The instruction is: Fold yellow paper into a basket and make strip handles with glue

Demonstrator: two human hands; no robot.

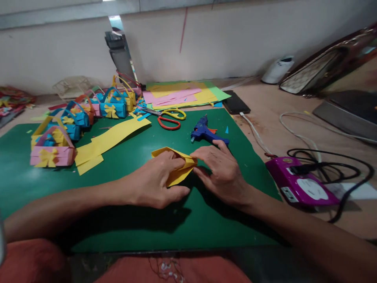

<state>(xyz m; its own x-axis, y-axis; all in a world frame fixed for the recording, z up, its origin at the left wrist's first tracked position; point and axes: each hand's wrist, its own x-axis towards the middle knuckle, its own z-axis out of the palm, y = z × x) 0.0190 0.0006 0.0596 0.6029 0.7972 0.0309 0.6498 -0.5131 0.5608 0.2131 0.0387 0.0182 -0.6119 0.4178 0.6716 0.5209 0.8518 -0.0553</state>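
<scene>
A folded piece of yellow paper (pixel 180 175) is held just above the green mat (pixel 123 232). My left hand (pixel 160 179) grips it from the left, fingers curled over its upper part and thumb stretched out below. At its right corner, my right hand (pixel 219 169) pinches the paper between thumb and fingers. Right behind that hand lies a blue glue gun (pixel 203 131). Scissors (pixel 165 116) with one red and one yellow handle rest farther back. Left of my hands are yellow paper strips (pixel 113 137).
Several small paper baskets (pixel 53 155) with bows stand at the left. Coloured sheets (pixel 182 94) are piled at the back beside a phone (pixel 236 103). To the right sit a purple power strip (pixel 300 182) and black cable (pixel 350 165). A dark bottle (pixel 118 55) stands by the wall.
</scene>
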